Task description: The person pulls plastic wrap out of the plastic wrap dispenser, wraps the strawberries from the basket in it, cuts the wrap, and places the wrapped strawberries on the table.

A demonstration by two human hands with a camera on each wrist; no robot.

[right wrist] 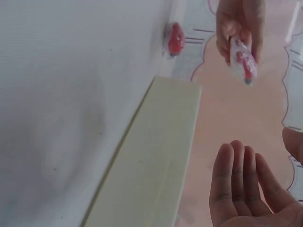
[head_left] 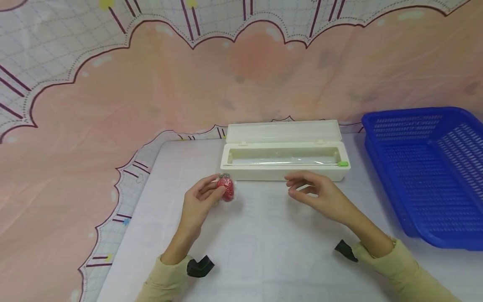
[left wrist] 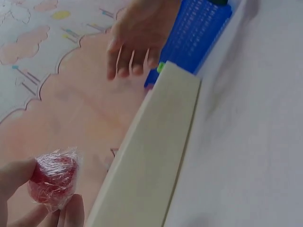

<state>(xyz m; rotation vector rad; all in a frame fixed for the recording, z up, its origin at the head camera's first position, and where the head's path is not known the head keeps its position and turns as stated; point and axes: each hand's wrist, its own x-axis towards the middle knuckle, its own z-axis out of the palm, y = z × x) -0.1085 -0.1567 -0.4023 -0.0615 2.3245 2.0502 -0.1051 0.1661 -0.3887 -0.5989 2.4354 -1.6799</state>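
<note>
Pinched between the thumb and fingers of my left hand (head_left: 197,203) is a red strawberry (head_left: 228,189) with a greenish top, wrapped in clear film. Crinkled film around the strawberry (left wrist: 56,182) shines in the left wrist view. My right hand (head_left: 320,195) hovers near the front of a cream cling film dispenser (head_left: 264,174), fingers loosely bent and holding nothing. The dispenser's lid (head_left: 283,131) stands raised, with clear film inside and a green slider (head_left: 342,164) at its right end. In the right wrist view, another wrapped red piece (right wrist: 176,39) lies on the table beyond the dispenser.
A blue plastic basket (head_left: 383,188) stands at the right of the white-covered table (head_left: 264,251). Behind the table hangs a pink patterned cloth (head_left: 170,92). Black straps (head_left: 200,266) stick out at both cuffs.
</note>
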